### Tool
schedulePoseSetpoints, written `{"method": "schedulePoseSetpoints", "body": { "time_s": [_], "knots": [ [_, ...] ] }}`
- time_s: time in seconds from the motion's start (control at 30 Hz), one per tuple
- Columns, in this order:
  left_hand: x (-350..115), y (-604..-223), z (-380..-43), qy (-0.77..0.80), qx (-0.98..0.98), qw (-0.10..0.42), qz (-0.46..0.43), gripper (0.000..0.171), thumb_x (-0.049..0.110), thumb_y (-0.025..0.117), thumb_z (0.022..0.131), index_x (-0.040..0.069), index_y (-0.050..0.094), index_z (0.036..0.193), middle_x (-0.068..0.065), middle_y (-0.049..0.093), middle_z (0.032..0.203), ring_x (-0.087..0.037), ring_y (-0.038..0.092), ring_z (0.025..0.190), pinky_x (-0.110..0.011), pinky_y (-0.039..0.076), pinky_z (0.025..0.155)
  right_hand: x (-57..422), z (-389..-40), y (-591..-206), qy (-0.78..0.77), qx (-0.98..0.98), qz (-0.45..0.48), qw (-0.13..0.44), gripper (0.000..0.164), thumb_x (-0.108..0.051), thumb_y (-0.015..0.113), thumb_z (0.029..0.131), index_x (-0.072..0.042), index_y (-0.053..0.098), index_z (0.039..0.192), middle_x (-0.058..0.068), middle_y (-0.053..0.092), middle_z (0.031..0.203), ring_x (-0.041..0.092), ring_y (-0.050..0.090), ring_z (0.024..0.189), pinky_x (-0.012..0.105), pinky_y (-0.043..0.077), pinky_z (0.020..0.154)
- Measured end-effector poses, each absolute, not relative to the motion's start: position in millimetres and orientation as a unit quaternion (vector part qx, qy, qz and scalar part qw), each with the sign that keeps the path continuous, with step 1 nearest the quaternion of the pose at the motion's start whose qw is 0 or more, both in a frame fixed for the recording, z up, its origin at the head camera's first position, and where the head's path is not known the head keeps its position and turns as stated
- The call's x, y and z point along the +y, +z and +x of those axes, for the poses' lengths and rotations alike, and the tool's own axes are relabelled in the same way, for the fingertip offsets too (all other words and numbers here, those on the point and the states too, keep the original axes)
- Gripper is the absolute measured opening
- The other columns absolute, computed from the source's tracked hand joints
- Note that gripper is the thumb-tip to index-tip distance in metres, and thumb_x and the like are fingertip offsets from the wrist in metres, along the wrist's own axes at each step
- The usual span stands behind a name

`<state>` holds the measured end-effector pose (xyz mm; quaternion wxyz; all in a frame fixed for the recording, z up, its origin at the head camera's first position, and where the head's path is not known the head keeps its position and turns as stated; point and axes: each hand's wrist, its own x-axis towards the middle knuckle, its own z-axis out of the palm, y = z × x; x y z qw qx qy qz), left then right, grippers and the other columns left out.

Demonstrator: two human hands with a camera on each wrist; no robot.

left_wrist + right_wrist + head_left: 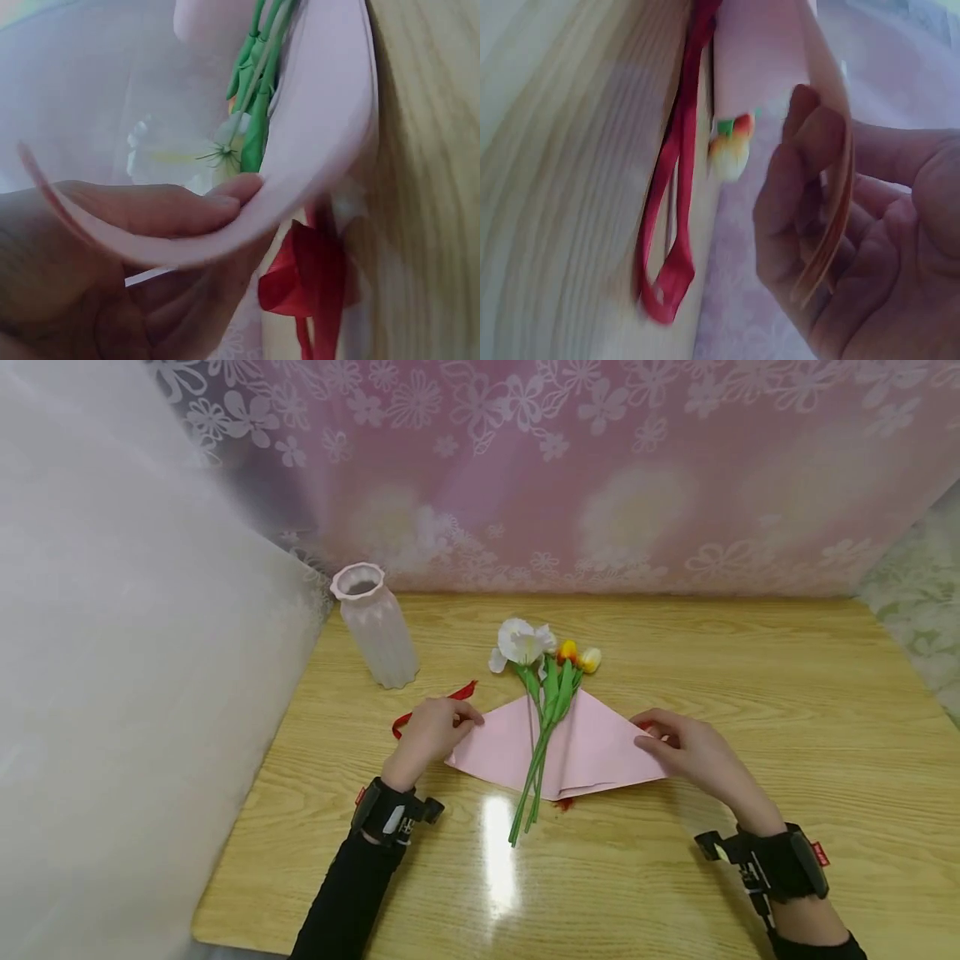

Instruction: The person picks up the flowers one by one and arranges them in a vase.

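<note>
Head view: see the pink paper (611, 747) on the bench (765, 668), with flowers (551, 697) on top and stems (529, 782) poking out past the paper's near edge. Spot the left hand (433, 733) with fingers pinching the paper's left side, and the right hand (697, 756) with fingers pinching its right side. To do well, perhaps bend both sides up slowly and evenly, and pinch softly to stop creases. Watch the red ribbon (465, 691) peeking out left of the paper; best not to snag it.

Flowers (553, 700) lie on the paper (611, 747) on the table (795, 693), with the vase (382, 639) to their left.
</note>
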<state>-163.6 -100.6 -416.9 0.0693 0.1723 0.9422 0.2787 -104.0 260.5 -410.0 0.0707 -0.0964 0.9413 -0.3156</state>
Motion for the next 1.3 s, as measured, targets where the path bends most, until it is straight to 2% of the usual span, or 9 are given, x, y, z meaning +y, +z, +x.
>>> {"method": "schedulePoseSetpoints", "body": {
  "time_s": [0.23, 0.5, 0.63, 0.73, 0.83, 0.9, 0.97, 1.1, 1.3],
  "knots": [
    [-100.3, -425.7, -161.8, 0.307, 0.928, 0.102, 0.186, 0.011, 0.006, 0.073, 0.093, 0.010, 0.082, 0.098, -0.005, 0.077, 0.098, -0.011, 0.049, 0.061, -0.019, 0.037, 0.056, 286.8, -95.1, -415.8, -0.309, 0.944, -0.087, 0.079, 0.039, -0.013, 0.069, 0.096, -0.008, 0.060, 0.133, 0.006, 0.063, 0.089, 0.016, 0.050, 0.064, 0.026, 0.036, 0.051],
    [-104.6, -431.4, -161.2, 0.318, 0.919, 0.124, 0.199, 0.013, 0.003, 0.076, 0.090, 0.011, 0.082, 0.097, -0.003, 0.075, 0.095, -0.014, 0.054, 0.071, -0.022, 0.046, 0.063, 300.6, -90.2, -425.6, -0.294, 0.947, -0.062, 0.112, 0.042, -0.011, 0.075, 0.090, -0.001, 0.062, 0.129, 0.007, 0.065, 0.092, 0.016, 0.054, 0.067, 0.026, 0.040, 0.051],
    [-104.1, -431.3, -159.8, 0.308, 0.920, 0.114, 0.212, 0.017, 0.005, 0.077, 0.089, 0.010, 0.080, 0.105, -0.004, 0.075, 0.101, -0.018, 0.062, 0.080, -0.028, 0.054, 0.072, 297.8, -91.4, -425.3, -0.271, 0.955, -0.063, 0.107, 0.047, -0.019, 0.077, 0.090, 0.000, 0.061, 0.130, 0.015, 0.066, 0.101, 0.023, 0.060, 0.074, 0.029, 0.044, 0.056],
    [-97.8, -423.4, -156.0, 0.278, 0.931, 0.051, 0.231, 0.023, 0.012, 0.078, 0.090, 0.009, 0.077, 0.113, -0.008, 0.073, 0.111, -0.026, 0.066, 0.098, -0.039, 0.056, 0.087, 285.4, -91.2, -416.7, -0.260, 0.963, -0.071, 0.025, 0.049, -0.021, 0.077, 0.091, 0.000, 0.060, 0.131, 0.023, 0.063, 0.116, 0.036, 0.062, 0.091, 0.041, 0.050, 0.064],
    [-83.9, -409.3, -150.4, 0.255, 0.928, -0.023, 0.269, 0.024, 0.016, 0.075, 0.093, 0.008, 0.074, 0.116, -0.010, 0.070, 0.119, -0.031, 0.063, 0.114, -0.044, 0.053, 0.098, 263.5, -92.7, -404.3, -0.262, 0.952, -0.116, -0.112, 0.047, -0.012, 0.079, 0.088, -0.001, 0.062, 0.131, 0.025, 0.057, 0.130, 0.046, 0.057, 0.111, 0.058, 0.052, 0.079],
    [-72.1, -400.4, -146.2, 0.253, 0.916, -0.041, 0.308, 0.023, 0.015, 0.072, 0.095, 0.007, 0.073, 0.117, -0.011, 0.068, 0.124, -0.032, 0.060, 0.121, -0.043, 0.050, 0.104, 246.2, -94.8, -397.6, -0.261, 0.934, -0.172, -0.173, 0.048, -0.004, 0.079, 0.086, -0.003, 0.063, 0.131, 0.021, 0.056, 0.139, 0.046, 0.050, 0.127, 0.065, 0.047, 0.091],
    [-60.2, -395.5, -142.7, 0.241, 0.905, -0.034, 0.349, 0.024, 0.014, 0.070, 0.097, 0.006, 0.072, 0.120, -0.011, 0.066, 0.129, -0.029, 0.058, 0.125, -0.041, 0.049, 0.106, 229.3, -97.7, -394.2, -0.258, 0.917, -0.241, -0.187, 0.049, -0.001, 0.078, 0.085, -0.004, 0.064, 0.132, 0.017, 0.056, 0.143, 0.043, 0.047, 0.134, 0.063, 0.047, 0.096],
    [-46.0, -401.3, -139.3, 0.159, 0.905, 0.018, 0.395, 0.033, 0.019, 0.065, 0.101, 0.008, 0.066, 0.132, -0.014, 0.057, 0.143, -0.030, 0.050, 0.136, -0.041, 0.041, 0.115, 206.0, -102.1, -399.0, -0.236, 0.910, -0.330, -0.086, 0.040, -0.004, 0.072, 0.092, -0.004, 0.066, 0.132, 0.015, 0.059, 0.142, 0.039, 0.049, 0.136, 0.056, 0.049, 0.101],
    [-60.8, -426.5, -136.6, 0.123, 0.913, 0.138, 0.364, 0.054, 0.024, 0.067, 0.099, 0.025, 0.050, 0.151, -0.014, 0.034, 0.163, -0.041, 0.026, 0.150, -0.064, 0.028, 0.117, 212.6, -103.2, -418.9, -0.181, 0.933, -0.308, 0.047, 0.041, -0.011, 0.067, 0.097, 0.000, 0.062, 0.136, 0.021, 0.056, 0.144, 0.043, 0.048, 0.136, 0.059, 0.045, 0.106]
  ]
}}
